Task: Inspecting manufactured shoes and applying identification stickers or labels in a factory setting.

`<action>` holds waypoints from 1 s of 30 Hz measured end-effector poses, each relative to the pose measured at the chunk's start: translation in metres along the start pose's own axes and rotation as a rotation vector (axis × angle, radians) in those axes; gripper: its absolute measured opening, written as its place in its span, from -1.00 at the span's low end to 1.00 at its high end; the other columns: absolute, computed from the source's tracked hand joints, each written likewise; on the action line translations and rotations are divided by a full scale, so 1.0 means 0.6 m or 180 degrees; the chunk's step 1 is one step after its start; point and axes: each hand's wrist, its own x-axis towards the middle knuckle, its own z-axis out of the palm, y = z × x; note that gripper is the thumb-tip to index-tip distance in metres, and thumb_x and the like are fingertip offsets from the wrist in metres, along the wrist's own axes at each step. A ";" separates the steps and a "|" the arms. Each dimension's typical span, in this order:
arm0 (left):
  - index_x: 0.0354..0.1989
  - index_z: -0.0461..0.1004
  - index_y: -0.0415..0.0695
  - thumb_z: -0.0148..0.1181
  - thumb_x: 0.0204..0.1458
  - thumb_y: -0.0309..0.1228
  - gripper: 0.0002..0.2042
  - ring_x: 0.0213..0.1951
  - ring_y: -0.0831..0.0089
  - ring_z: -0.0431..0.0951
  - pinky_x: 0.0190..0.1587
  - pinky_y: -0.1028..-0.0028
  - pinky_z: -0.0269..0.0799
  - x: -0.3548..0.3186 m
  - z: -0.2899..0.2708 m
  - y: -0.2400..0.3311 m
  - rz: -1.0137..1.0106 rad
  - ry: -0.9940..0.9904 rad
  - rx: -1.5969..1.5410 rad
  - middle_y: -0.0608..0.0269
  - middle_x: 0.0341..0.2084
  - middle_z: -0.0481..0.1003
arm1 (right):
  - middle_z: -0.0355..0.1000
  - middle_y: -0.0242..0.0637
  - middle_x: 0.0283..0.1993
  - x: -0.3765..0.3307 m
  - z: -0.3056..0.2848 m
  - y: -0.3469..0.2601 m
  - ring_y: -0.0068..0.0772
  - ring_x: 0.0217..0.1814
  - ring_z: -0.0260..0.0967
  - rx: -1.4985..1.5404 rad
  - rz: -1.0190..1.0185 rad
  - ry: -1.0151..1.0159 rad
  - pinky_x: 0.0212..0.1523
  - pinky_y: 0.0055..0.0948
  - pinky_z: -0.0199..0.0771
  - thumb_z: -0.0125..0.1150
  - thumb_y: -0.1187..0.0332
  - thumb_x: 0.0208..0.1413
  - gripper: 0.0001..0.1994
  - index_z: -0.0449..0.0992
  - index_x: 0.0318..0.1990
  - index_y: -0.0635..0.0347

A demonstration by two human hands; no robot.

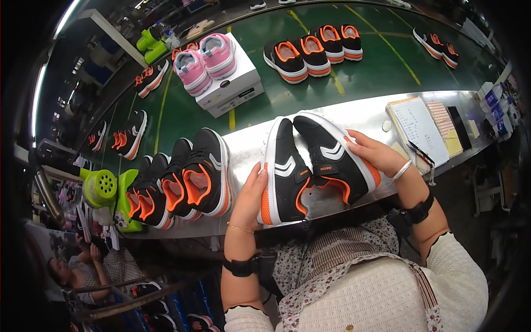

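Two black sneakers with orange linings, white chevrons and white-and-orange soles are held side by side over the metal worktop [246, 146], toes pointing away and leaning close together. My left hand [250, 196] grips the left sneaker [283, 191] along its outer sole near the heel. Around the outer side of the right sneaker [327, 149] my right hand [379, 155] is closed, fingers reaching over the upper. Both palms are hidden. Just left of my left hand stands a row of several similar black sneakers [209, 157], openings towards me.
Beyond the worktop runs a green conveyor [381, 61] with more black sneakers [312, 52]. Pink sneakers [204, 63] sit on a white shoebox [235, 88]. A notebook [417, 127] and pen lie at right. At left stand a lime-green device [102, 188] and, lower, a seated person [83, 265].
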 end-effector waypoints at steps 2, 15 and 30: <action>0.25 -0.06 -0.31 -0.15 0.19 -0.22 -0.45 0.08 0.37 0.30 0.06 0.49 0.25 -0.001 -0.002 0.001 -0.0014 -0.0002 0.0015 0.01 0.08 0.25 | 0.18 -0.16 0.18 0.002 0.001 0.004 -0.45 0.19 0.13 0.0090 -0.0037 -0.0067 0.16 -0.54 0.12 -0.05 0.14 0.18 -0.42 0.03 0.25 0.29; 0.14 0.11 -0.25 -0.20 0.19 -0.33 -0.61 -0.09 0.31 0.47 -0.07 0.41 0.44 -0.014 0.014 0.012 0.0294 -0.0282 -0.0463 0.04 -0.07 0.37 | 0.34 -0.08 0.06 -0.035 0.013 0.047 -0.30 0.08 0.29 -0.1064 -0.0723 0.0646 0.09 -0.44 0.22 0.01 0.02 0.11 -0.48 0.27 0.14 0.14; 0.22 -0.04 -0.19 -0.13 0.18 -0.27 -0.52 0.10 0.31 0.25 0.10 0.38 0.21 -0.041 0.071 -0.045 0.0691 0.1552 -0.0726 0.07 0.10 0.18 | 0.38 -0.18 -0.24 -0.078 -0.068 0.040 -0.16 -0.11 0.33 -0.4219 -0.0321 0.1544 -0.15 -0.29 0.37 0.26 0.23 -0.15 -0.63 0.44 -0.12 0.08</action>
